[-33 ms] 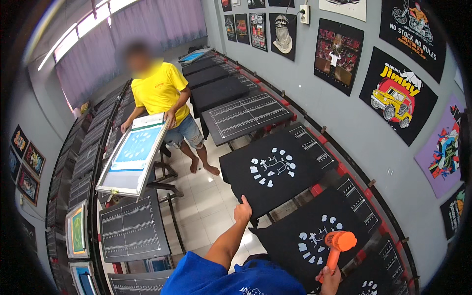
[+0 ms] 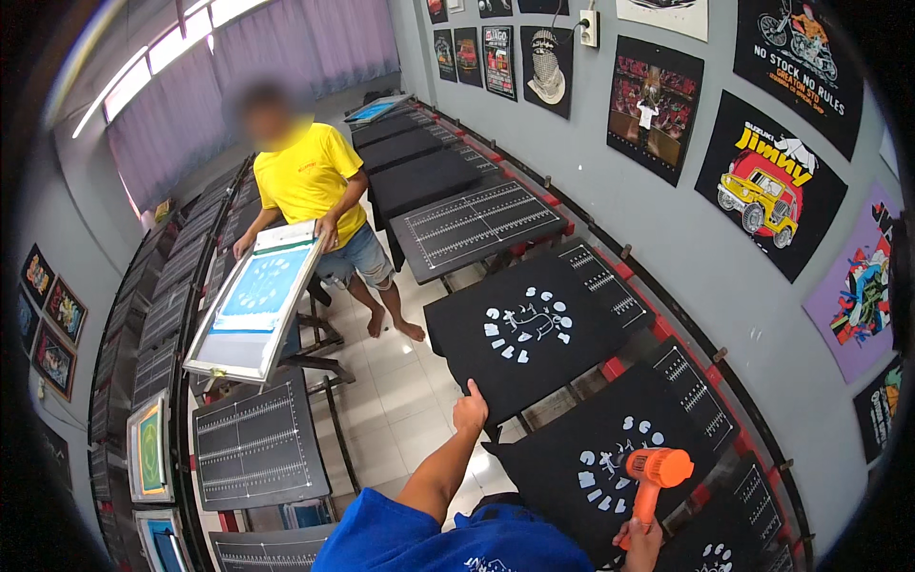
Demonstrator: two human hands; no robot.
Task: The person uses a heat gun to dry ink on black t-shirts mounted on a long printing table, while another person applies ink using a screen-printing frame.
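Note:
An orange hair dryer (image 2: 658, 469) is held by its handle in my right hand (image 2: 643, 541), over a black shirt (image 2: 543, 467) with a white print. My left hand (image 2: 471, 412) is closed at the near edge of another black shirt (image 2: 457, 334), which lies flat on a board and bears a similar white print of a ring of shapes around a figure. Most of the left fingertips are hidden at that edge. Part of the nearer print is covered by the dryer.
Across the aisle a person in a yellow shirt (image 2: 310, 172) holds a framed printing screen (image 2: 257, 296) tilted. Boards with white ruled lines (image 2: 477, 224) line both sides. More screens (image 2: 150, 448) lean at left; a rail (image 2: 686, 334) runs along the right wall.
The hair dryer has shifted very slightly left. Both hands otherwise keep their places, and the other person stands with the screen as before.

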